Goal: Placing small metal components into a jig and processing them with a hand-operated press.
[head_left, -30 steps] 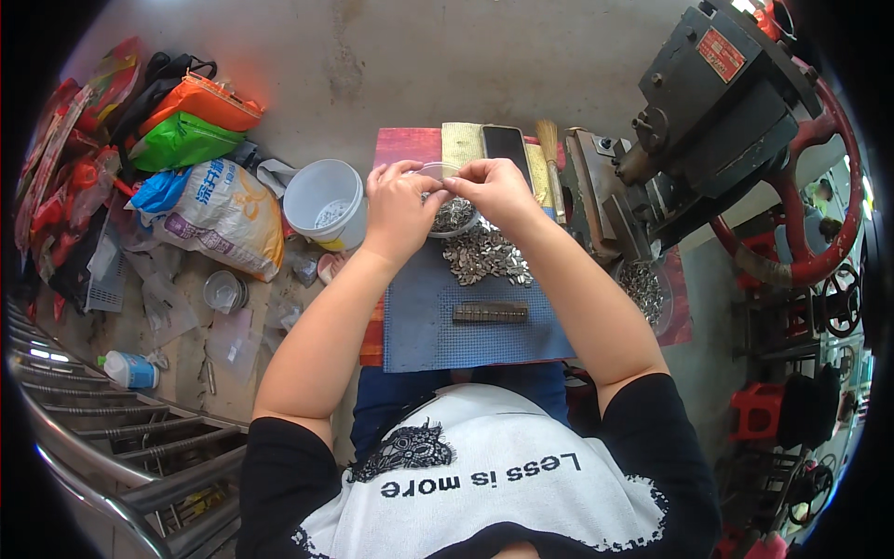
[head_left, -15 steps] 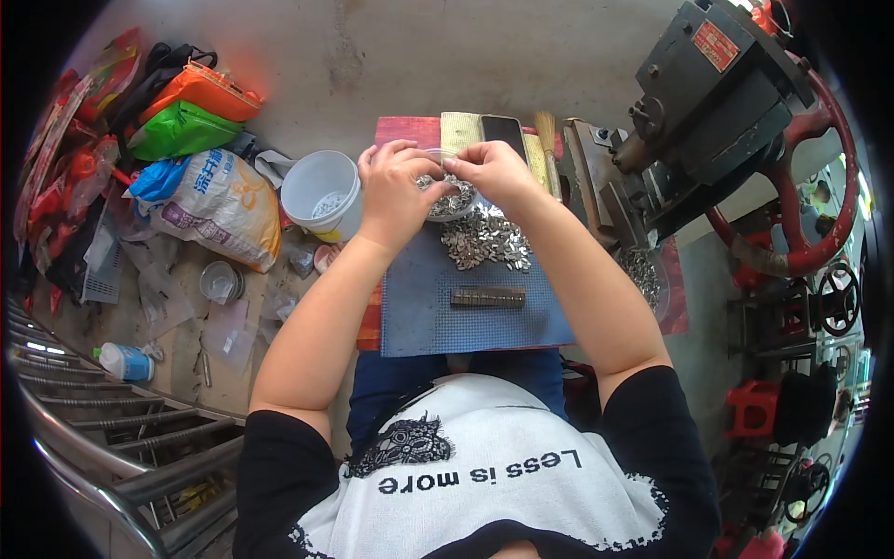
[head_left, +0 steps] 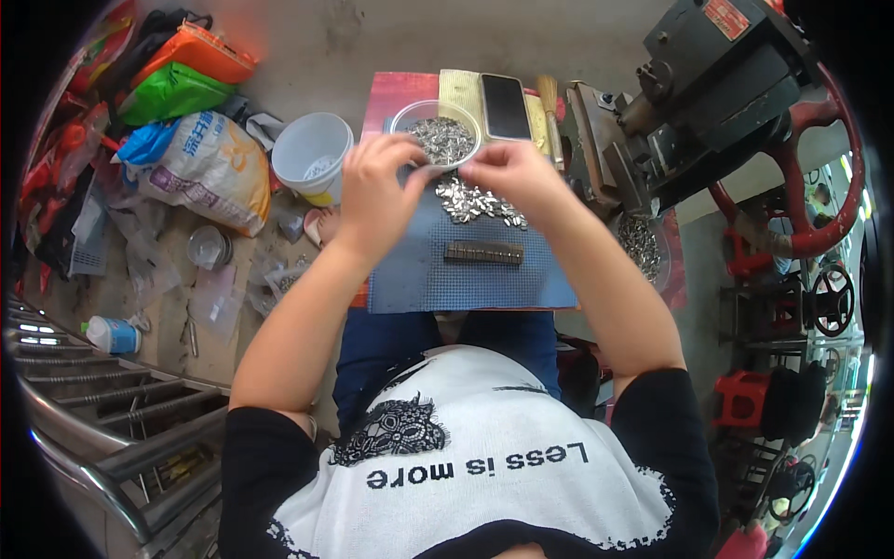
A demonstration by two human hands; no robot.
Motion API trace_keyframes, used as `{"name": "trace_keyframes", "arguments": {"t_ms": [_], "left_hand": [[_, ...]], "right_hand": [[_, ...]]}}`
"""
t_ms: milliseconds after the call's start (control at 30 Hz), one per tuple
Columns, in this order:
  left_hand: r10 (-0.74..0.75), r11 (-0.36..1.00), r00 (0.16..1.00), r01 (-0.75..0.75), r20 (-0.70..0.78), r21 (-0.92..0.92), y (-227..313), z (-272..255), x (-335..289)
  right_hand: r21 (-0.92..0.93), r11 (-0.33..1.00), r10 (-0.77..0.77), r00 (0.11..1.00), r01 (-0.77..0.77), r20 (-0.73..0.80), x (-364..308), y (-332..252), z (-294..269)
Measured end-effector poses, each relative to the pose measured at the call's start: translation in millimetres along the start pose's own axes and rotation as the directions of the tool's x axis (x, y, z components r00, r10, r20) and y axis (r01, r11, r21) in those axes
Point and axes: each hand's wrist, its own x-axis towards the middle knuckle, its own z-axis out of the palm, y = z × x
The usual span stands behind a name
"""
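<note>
A round clear plastic tub (head_left: 399, 115) full of small silvery metal pieces (head_left: 441, 140) is at the far part of the blue mat (head_left: 419, 289). My left hand (head_left: 380, 186) grips its near left rim, fingers curled over the edge and thumb towards the near side. With finger and thumb, my right hand (head_left: 514, 177) pinches the near right rim. A loose pile of the same metal pieces (head_left: 477, 203) lies just below the tub, partly behind my right hand. Nearer to me sits a narrow dark block with a row of metal pieces (head_left: 484, 252).
A phone (head_left: 506, 107) lies on a yellow cloth, beside a brush (head_left: 548, 98). On the right stands a dark machine with a red handwheel (head_left: 792, 186), with more metal pieces (head_left: 639, 247) at its base. A white bucket (head_left: 312, 154) and filled sacks (head_left: 200, 177) are on the left.
Both hands have come nearer to me, from over the tub to its near rim, and more of the tub shows. The whole view has shifted, with the mat higher in it.
</note>
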Motion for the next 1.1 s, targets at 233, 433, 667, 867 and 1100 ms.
{"name": "trace_keyframes", "arguments": {"t_ms": [233,433,667,867,1100], "left_hand": [[-0.244,0.967,0.913,0.254,0.328,0.013,26,6,-78],[-0.242,0.97,0.932,0.243,0.269,0.029,27,15,-83],[-0.247,0.968,0.935,0.249,0.254,0.026,27,16,-85],[-0.24,0.97,0.935,0.241,0.263,0.026,27,14,-85],[-0.237,0.946,0.922,0.291,0.306,-0.144,18,3,-86]], "right_hand": [[-0.379,0.924,-0.061,0.998,0.051,-0.015,-43,34,31],[-0.443,0.894,-0.095,0.995,0.072,-0.03,-43,42,35],[-0.528,0.843,-0.116,0.993,0.101,0.004,-42,38,33],[-0.453,0.891,0.004,0.997,0.032,0.078,-46,30,20],[-0.478,0.877,-0.004,0.996,0.048,0.092,-41,27,27]]}}
